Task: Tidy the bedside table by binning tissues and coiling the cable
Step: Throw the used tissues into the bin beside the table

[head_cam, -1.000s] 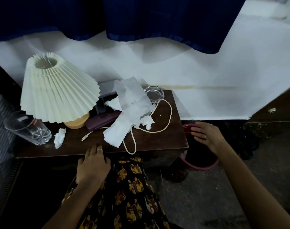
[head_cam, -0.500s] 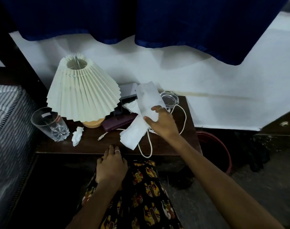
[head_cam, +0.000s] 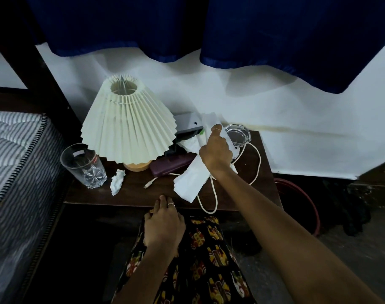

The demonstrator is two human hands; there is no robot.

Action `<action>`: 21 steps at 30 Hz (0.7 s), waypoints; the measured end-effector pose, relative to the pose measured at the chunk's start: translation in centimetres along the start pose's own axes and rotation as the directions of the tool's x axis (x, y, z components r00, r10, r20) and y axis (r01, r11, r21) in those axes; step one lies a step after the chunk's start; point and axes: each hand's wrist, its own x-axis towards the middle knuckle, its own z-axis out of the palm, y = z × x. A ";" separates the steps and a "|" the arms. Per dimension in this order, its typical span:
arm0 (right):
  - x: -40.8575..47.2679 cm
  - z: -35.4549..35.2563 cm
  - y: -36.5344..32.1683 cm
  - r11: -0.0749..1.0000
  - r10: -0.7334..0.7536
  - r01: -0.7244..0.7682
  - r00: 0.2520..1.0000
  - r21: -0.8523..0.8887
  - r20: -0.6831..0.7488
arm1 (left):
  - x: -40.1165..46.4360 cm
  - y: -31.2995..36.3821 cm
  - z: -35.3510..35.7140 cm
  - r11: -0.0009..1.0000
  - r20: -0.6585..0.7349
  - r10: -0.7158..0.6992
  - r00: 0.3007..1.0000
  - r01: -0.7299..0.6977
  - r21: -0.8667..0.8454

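A long white tissue sheet (head_cam: 188, 183) lies across the middle of the dark bedside table (head_cam: 132, 194), and my right hand (head_cam: 215, 152) grips it at its upper part. More crumpled tissue (head_cam: 190, 144) sits behind that hand. One small tissue wad (head_cam: 117, 181) lies near the glass. A white cable (head_cam: 256, 165) loops over the table's right side and hangs off the front edge; its plug end (head_cam: 148, 184) lies mid-table. My left hand (head_cam: 164, 224) rests at the table's front edge, fingers relaxed, holding nothing.
A pleated cream lamp (head_cam: 128, 123) stands at the back left, a drinking glass (head_cam: 83, 166) beside it. A purple case (head_cam: 171, 166) and a glass ashtray (head_cam: 237, 134) are on the table. A red bin (head_cam: 305, 200) sits on the floor right of the table. A striped mattress (head_cam: 11, 154) lies at left.
My right hand went from the red bin's rim to the table and took hold of the long tissue sheet, then slid further up it. My left hand stayed at the table's front edge.
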 end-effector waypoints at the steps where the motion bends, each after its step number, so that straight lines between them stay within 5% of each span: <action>1: 0.1 -0.4 0.1 1.000 -0.003 0.003 1.000 0.007 -0.001 | 0.0 0.0 0.1 1.000 0.006 -0.001 1.000 0.001 0.006; 9: 1.1 -5.0 1.3 0.993 -0.094 0.107 0.970 0.044 -0.224 | 0.1 0.2 0.2 0.999 0.021 -0.003 1.000 0.002 0.051; 15: 1.5 -8.7 4.0 0.928 -0.122 0.236 0.924 0.290 -0.362 | -0.1 0.1 0.1 0.999 0.020 0.001 1.000 -0.002 0.045; 21: -1.0 -12.6 10.4 0.920 -0.064 0.222 0.899 0.324 -0.433 | -0.2 -0.1 -0.1 0.999 0.004 0.020 1.000 -0.020 0.037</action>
